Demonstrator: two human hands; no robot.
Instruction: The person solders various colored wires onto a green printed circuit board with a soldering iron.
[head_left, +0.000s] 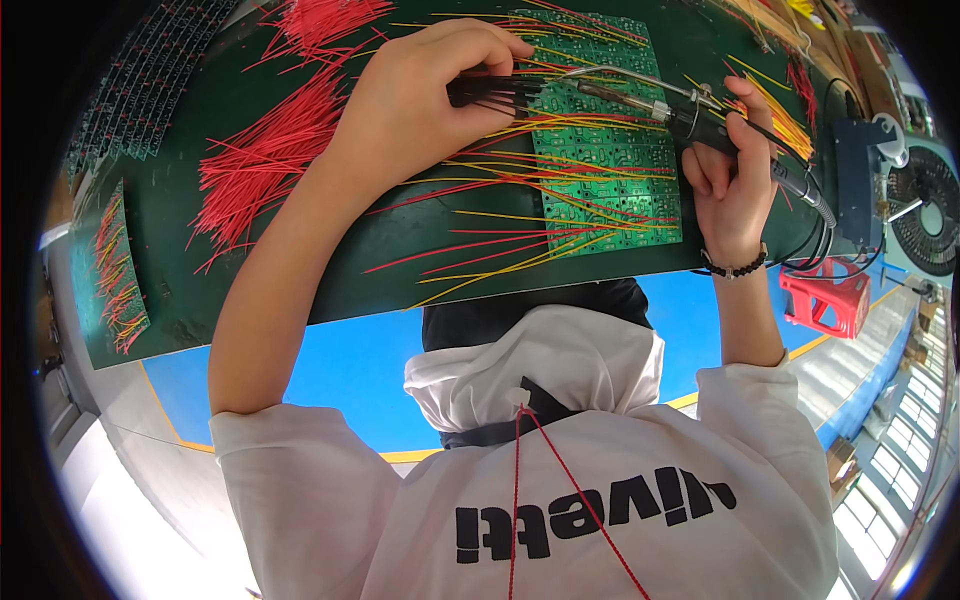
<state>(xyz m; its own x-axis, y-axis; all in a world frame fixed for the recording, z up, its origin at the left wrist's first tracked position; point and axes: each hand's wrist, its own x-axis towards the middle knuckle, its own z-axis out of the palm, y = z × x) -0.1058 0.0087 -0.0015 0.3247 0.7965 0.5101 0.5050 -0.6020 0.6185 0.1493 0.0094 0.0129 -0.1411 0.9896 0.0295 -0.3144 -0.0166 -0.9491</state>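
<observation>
My left hand (415, 100) is closed round a bundle of black wires (497, 94), whose ends reach over the left edge of a green circuit board panel (612, 155). In my right hand (732, 190) is a soldering iron (692, 127), gripped by its dark handle, with a thin curved metal tube (628, 72) fixed along it. The iron's tip points left, close to the black wire ends; whether it touches them I cannot tell. Red and yellow wires (500, 232) stick out leftward from several rows of the panel.
Piles of loose red wires (262, 150) lie left of my forearm. Yellow wires (783, 118) lie beyond my right hand. More boards (140, 75) are at the far left, and a wired strip (122, 270) sits near the table's left edge. A red stool (828, 300) and a fan (922, 210) stand right.
</observation>
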